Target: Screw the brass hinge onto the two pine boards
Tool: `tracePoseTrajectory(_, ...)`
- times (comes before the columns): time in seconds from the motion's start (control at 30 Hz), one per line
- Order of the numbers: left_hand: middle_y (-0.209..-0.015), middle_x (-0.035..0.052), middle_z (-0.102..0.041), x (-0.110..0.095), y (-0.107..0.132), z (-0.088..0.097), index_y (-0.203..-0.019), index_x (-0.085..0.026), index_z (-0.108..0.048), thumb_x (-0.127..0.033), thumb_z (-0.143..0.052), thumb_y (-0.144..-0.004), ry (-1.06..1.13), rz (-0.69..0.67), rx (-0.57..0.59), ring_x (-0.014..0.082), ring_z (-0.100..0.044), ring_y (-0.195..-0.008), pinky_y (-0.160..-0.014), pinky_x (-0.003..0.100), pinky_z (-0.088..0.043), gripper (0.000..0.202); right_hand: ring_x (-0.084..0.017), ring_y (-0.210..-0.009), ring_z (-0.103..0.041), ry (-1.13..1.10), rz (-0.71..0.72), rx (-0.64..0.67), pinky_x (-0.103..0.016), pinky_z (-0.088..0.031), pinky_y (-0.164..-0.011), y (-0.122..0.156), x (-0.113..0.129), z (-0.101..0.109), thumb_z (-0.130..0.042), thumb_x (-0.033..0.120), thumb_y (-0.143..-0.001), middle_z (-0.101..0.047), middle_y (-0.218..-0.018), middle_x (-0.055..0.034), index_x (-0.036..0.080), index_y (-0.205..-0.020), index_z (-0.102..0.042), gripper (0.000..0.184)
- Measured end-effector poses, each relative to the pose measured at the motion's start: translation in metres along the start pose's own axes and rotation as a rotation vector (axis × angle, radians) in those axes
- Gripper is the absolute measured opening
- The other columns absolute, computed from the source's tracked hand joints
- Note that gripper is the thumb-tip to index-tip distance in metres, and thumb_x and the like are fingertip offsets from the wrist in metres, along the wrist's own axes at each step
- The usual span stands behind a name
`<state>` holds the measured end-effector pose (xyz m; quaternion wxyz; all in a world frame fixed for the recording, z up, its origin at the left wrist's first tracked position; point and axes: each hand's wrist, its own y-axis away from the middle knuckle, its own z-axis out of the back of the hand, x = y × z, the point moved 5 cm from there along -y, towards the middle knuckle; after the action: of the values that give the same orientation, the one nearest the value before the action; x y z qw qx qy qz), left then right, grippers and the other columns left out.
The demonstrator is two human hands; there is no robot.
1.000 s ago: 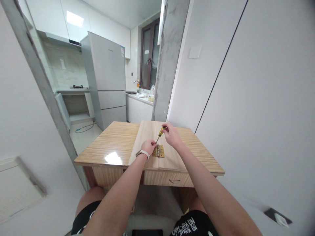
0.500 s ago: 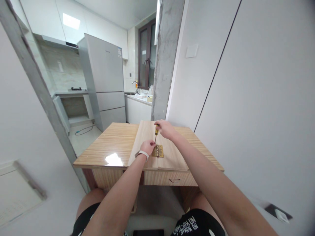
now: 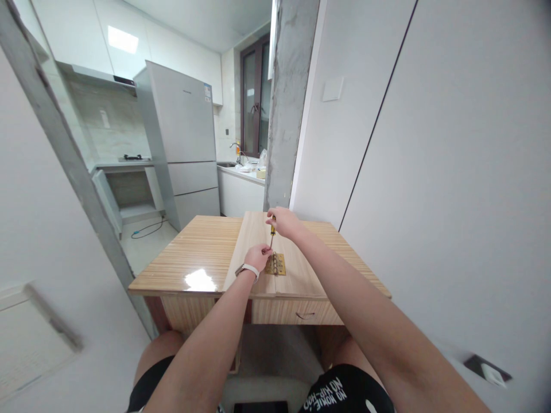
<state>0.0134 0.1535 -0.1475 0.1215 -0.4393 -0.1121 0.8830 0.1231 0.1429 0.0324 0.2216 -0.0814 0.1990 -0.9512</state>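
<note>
Two pale wooden boards (image 3: 297,275) lie side by side on a striped wooden table (image 3: 193,252). A brass hinge (image 3: 276,264) sits across their seam. My right hand (image 3: 282,221) is closed around the yellow-and-black handle of a screwdriver (image 3: 272,232), which stands nearly upright with its tip at the hinge's left leaf. My left hand (image 3: 258,256), a white band on its wrist, is pinched at the screwdriver's tip beside the hinge; what its fingers hold is hidden.
The table has a drawer (image 3: 297,313) in front, above my knees. A white wall runs along the right, a concrete pillar (image 3: 288,103) stands behind the table. A grey fridge (image 3: 183,143) and a kitchen counter (image 3: 241,172) stand beyond.
My right hand has swung the screwdriver handle left and away from me, from tilted to nearly upright. The left hand has stayed at the hinge.
</note>
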Motion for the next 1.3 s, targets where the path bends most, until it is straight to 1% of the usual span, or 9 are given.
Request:
tracePoseTrajectory(0.13,-0.091,0.0055,-0.078,0.001,-0.001,-0.001,-0.094,-0.018,-0.079,-0.025,-0.067,-0.093,0.01,0.008,0.01,0.0153,-0.067,-0.08,-0.074,0.024,-0.048,0.014,-0.019,-0.102,-0.066,-0.049,0.053,0.051,-0.026,-0.043,-0.084,-0.002,0.001,0.001,-0.061,0.015,-0.097,-0.074,-0.112,-0.0074,0.021,-0.11,-0.073,0.019)
tracePoseTrajectory(0.23,-0.095,0.005,-0.079,0.002,-0.001,-0.002,-0.098,-0.019,-0.079,-0.025,-0.066,-0.094,0.029,-0.002,0.012,0.015,-0.068,-0.084,-0.075,0.023,-0.049,0.014,-0.021,-0.099,-0.067,-0.023,0.029,0.073,-0.027,-0.043,-0.083,-0.005,0.0,0.003,-0.065,0.025,-0.097,-0.075,-0.106,-0.0094,0.02,-0.104,-0.074,0.012)
tracePoseTrajectory(0.43,-0.091,0.0043,-0.078,0.003,-0.001,-0.002,-0.096,-0.02,-0.078,-0.022,-0.066,-0.093,0.039,0.0,-0.009,0.0147,-0.068,-0.081,-0.076,0.024,-0.048,0.013,-0.026,-0.092,-0.068,0.067,-0.093,0.078,-0.031,-0.045,-0.077,-0.005,-0.003,0.004,-0.064,0.054,-0.096,-0.075,-0.097,-0.0159,0.017,-0.099,-0.075,0.039)
tracePoseTrajectory(0.57,-0.092,0.0053,-0.078,0.006,-0.003,-0.004,-0.096,-0.019,-0.078,-0.024,-0.066,-0.094,0.028,0.009,0.001,0.0148,-0.068,-0.081,-0.076,0.024,-0.048,0.013,-0.023,-0.098,-0.067,0.02,0.016,0.069,-0.029,-0.045,-0.081,-0.005,0.0,0.005,-0.068,0.029,-0.096,-0.074,-0.11,-0.0125,0.019,-0.112,-0.072,0.019)
tracePoseTrajectory(0.7,-0.093,0.0052,-0.078,0.011,-0.005,-0.006,-0.095,-0.019,-0.078,-0.025,-0.066,-0.094,0.036,-0.009,0.002,0.0147,-0.068,-0.082,-0.077,0.024,-0.048,0.013,-0.022,-0.1,-0.067,-0.018,0.068,0.099,-0.027,-0.045,-0.082,-0.006,0.0,0.007,-0.062,0.011,-0.094,-0.075,-0.109,-0.0088,0.021,-0.11,-0.073,0.022)
tracePoseTrajectory(0.83,-0.094,0.0048,-0.078,0.012,-0.005,-0.005,-0.099,-0.02,-0.078,-0.021,-0.066,-0.093,0.048,-0.023,-0.005,0.0146,-0.068,-0.083,-0.077,0.024,-0.048,0.014,-0.023,-0.097,-0.069,0.021,-0.002,0.107,-0.028,-0.045,-0.08,-0.005,0.0,0.008,-0.065,0.027,-0.097,-0.077,-0.102,-0.011,0.019,-0.102,-0.075,0.013)
tracePoseTrajectory(1.03,-0.092,0.0046,-0.078,0.011,-0.006,-0.006,-0.095,-0.019,-0.078,-0.023,-0.067,-0.093,0.041,-0.029,-0.015,0.0147,-0.066,-0.079,-0.074,0.024,-0.046,0.012,-0.026,-0.096,-0.07,0.124,-0.117,0.111,-0.03,-0.048,-0.081,-0.004,0.0,0.01,-0.06,0.059,-0.096,-0.075,-0.102,-0.0172,0.016,-0.101,-0.076,0.047)
tracePoseTrajectory(1.2,-0.094,0.0058,-0.079,0.015,-0.007,-0.009,-0.095,-0.019,-0.08,-0.024,-0.067,-0.093,0.06,-0.034,-0.013,0.0157,-0.068,-0.082,-0.077,0.025,-0.048,0.014,-0.02,-0.109,-0.067,0.089,0.036,0.121,-0.025,-0.045,-0.089,-0.009,0.004,0.009,-0.062,0.024,-0.099,-0.074,-0.118,-0.0107,0.02,-0.118,-0.072,0.023)
tracePoseTrajectory(1.3,-0.096,0.0065,-0.079,0.015,-0.006,-0.008,-0.096,-0.019,-0.08,-0.025,-0.068,-0.093,0.072,-0.046,-0.011,0.0168,-0.069,-0.084,-0.078,0.026,-0.048,0.014,-0.019,-0.107,-0.067,0.083,0.054,0.154,-0.024,-0.044,-0.088,-0.009,0.004,0.009,-0.059,0.018,-0.099,-0.075,-0.114,-0.0094,0.02,-0.113,-0.074,0.021)
